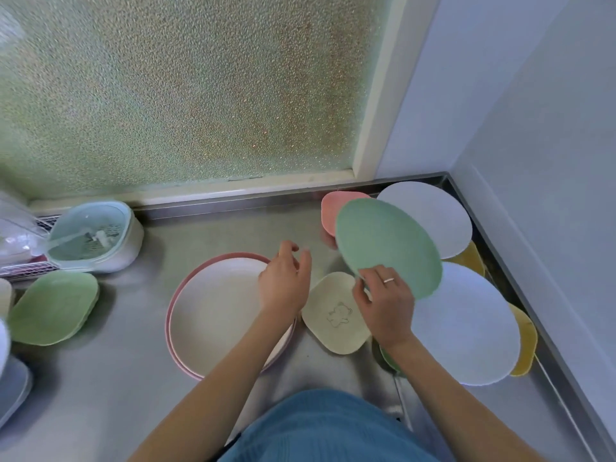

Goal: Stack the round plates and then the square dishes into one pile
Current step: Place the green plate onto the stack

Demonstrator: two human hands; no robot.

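Green round plate (388, 246), tilted above the steel tabletop (133, 378), is pinched at its near rim by the right hand (386, 305); the left hand (285, 281) hovers loosely empty over the pink-rimmed plate (213, 315), probably its landing spot

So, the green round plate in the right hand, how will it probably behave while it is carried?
The green round plate is probably stiff: the right hand holds it only at its near rim, tilted, and it shows no sag. It seems light, since one hand's fingers support it. Its smooth surface may be slippery, so an edge grip could slip.
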